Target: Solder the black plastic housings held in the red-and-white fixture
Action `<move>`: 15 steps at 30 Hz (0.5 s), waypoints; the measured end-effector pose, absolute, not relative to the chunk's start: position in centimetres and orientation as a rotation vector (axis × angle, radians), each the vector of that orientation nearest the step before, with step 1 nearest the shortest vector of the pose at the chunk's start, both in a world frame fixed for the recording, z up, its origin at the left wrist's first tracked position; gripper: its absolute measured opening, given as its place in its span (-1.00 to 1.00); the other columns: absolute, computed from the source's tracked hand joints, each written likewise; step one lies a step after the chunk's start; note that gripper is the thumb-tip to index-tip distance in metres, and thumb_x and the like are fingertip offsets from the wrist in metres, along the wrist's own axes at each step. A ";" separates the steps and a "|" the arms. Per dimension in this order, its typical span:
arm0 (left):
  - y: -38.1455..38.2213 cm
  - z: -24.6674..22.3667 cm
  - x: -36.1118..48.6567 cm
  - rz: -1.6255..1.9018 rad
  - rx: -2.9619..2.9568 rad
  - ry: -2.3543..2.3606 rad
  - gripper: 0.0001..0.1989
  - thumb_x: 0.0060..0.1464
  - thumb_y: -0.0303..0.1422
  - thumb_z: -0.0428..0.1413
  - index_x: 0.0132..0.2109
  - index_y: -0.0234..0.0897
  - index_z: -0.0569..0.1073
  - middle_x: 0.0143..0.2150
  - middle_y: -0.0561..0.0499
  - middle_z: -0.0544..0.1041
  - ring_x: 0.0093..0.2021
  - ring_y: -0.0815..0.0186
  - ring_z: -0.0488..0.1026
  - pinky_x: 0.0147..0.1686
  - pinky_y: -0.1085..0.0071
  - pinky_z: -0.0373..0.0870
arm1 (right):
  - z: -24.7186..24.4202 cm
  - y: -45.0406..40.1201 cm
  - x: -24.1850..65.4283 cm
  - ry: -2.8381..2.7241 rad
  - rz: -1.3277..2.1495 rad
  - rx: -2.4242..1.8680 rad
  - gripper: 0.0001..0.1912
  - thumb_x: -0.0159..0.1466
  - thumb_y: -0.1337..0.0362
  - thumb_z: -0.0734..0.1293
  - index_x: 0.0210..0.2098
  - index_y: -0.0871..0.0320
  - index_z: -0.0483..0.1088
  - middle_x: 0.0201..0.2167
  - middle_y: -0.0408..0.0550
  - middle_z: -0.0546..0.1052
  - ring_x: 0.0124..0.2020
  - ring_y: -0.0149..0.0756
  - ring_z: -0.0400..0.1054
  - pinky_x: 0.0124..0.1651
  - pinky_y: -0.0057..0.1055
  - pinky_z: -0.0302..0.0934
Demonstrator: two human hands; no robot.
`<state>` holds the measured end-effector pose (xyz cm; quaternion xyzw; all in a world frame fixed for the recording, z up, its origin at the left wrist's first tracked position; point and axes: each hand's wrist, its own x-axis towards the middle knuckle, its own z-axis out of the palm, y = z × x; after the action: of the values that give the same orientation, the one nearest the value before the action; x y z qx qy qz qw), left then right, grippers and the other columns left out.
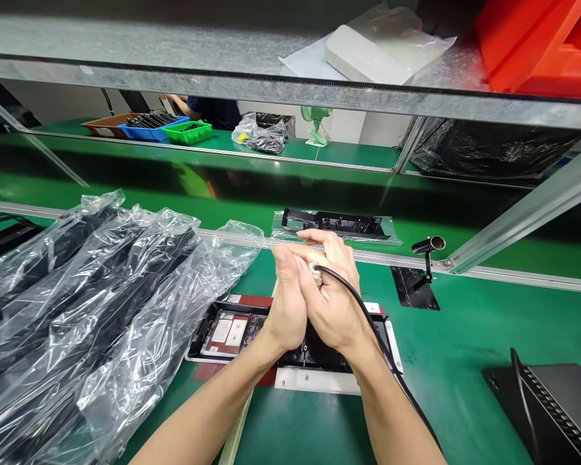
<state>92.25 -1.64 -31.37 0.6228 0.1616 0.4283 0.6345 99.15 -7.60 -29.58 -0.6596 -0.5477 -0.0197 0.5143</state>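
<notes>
My left hand [290,300] and my right hand [336,294] are closed and pressed together above a black housing [201,336] on the bench. A black cable [356,294] comes out of my right hand, with a crumpled whitish piece [314,272] at its end between thumb and fingers. The cable runs down along my right forearm. What my left fingers close on is hidden. The long, shallow housing lies across a dark red base with white blocks [317,380] at its edges. My hands and wrists cover its middle.
Long dark parts in clear plastic bags [140,310] cover the left side. Behind my hands lies another black housing [336,225] on plastic. To the right are a small black stand with a tube [428,245] and a black metal case [552,400]. A metal shelf [198,81] crosses overhead.
</notes>
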 end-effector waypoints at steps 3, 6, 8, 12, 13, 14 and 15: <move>-1.8 -31.6 92.5 1.041 1.380 0.343 -0.32 0.31 0.21 -0.27 -0.19 -0.24 0.47 -0.15 -0.12 0.58 0.05 0.06 0.53 0.01 0.11 0.54 | -29.5 -7.7 99.3 -1.343 -0.073 -1.592 -0.67 0.45 0.10 0.20 0.00 -0.02 0.55 0.15 -0.03 0.48 0.16 -0.17 0.32 0.19 -0.14 0.11; -2.0 -31.7 92.6 1.024 1.341 0.303 -0.34 0.32 0.19 -0.27 -0.21 -0.23 0.48 -0.14 -0.11 0.59 0.08 0.07 0.51 0.02 0.12 0.52 | -29.4 -7.6 99.4 -1.382 -0.084 -1.579 -0.69 0.45 0.11 0.20 -0.02 -0.01 0.56 0.10 -0.04 0.52 0.13 -0.20 0.35 0.20 -0.15 0.09; -2.0 -31.7 92.6 1.004 1.314 0.279 -0.32 0.33 0.19 -0.31 -0.21 -0.22 0.47 -0.16 -0.10 0.59 0.05 0.09 0.52 0.00 0.13 0.51 | -29.5 -7.5 99.5 -1.413 -0.070 -1.549 -0.70 0.45 0.13 0.21 -0.05 0.01 0.56 0.04 -0.05 0.55 0.09 -0.22 0.37 0.21 -0.15 0.09; -1.9 -32.1 92.6 1.012 1.282 0.249 -0.33 0.33 0.18 -0.34 -0.30 -0.19 0.41 -0.28 -0.05 0.52 -0.11 0.15 0.53 -0.11 0.22 0.50 | -29.8 -7.1 99.5 -1.407 0.004 -1.422 -0.76 0.44 0.18 0.23 -0.14 0.02 0.55 -0.09 -0.08 0.59 -0.01 -0.25 0.41 0.15 -0.17 0.17; -1.8 -32.1 92.6 1.016 1.292 0.257 -0.34 0.33 0.18 -0.32 -0.33 -0.19 0.40 -0.32 -0.03 0.50 -0.17 0.18 0.52 -0.17 0.25 0.49 | -29.9 -7.0 99.5 -1.394 0.038 -1.381 -0.77 0.44 0.19 0.23 -0.15 0.02 0.55 -0.10 -0.07 0.58 -0.02 -0.26 0.42 0.12 -0.18 0.21; -1.8 -32.2 92.6 1.021 1.312 0.274 -0.35 0.34 0.18 -0.30 -0.35 -0.19 0.39 -0.35 -0.02 0.47 -0.23 0.20 0.50 -0.22 0.27 0.47 | -30.0 -6.9 99.5 -1.380 0.073 -1.341 -0.78 0.43 0.21 0.24 -0.17 0.02 0.55 -0.10 -0.07 0.58 -0.03 -0.26 0.43 0.10 -0.20 0.25; -1.8 -32.2 92.5 1.024 1.336 0.295 -0.35 0.34 0.17 -0.30 -0.37 -0.19 0.38 -0.37 -0.01 0.45 -0.28 0.21 0.47 -0.26 0.28 0.44 | -30.1 -6.8 99.5 -1.366 0.104 -1.305 -0.79 0.43 0.21 0.25 -0.18 0.03 0.54 -0.11 -0.06 0.58 -0.04 -0.27 0.44 0.08 -0.21 0.28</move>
<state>92.54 -1.81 -32.19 0.5895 0.1302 0.4518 0.6568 99.51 -6.75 -30.09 -0.5595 -0.5856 0.0446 0.5848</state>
